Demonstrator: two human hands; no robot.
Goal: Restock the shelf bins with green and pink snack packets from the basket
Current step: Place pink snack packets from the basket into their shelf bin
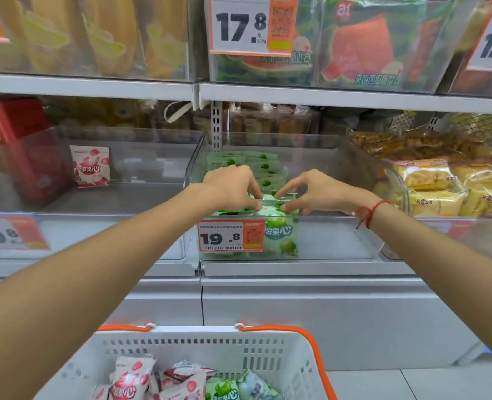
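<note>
A clear shelf bin at centre holds a row of green snack packets standing along its left side. My left hand and my right hand both reach over the bin's front wall and pinch the top edge of the frontmost green packet. A second clear bin to the left holds a single pink packet standing upright. Below, a white basket with orange handles contains several pink packets and a few green packets.
A 19.8 price tag hangs on the centre bin's front. Yellow cake packs fill the bin at right. A red box sits far left. The upper shelf carries watermelon-print packs and a 17.8 tag.
</note>
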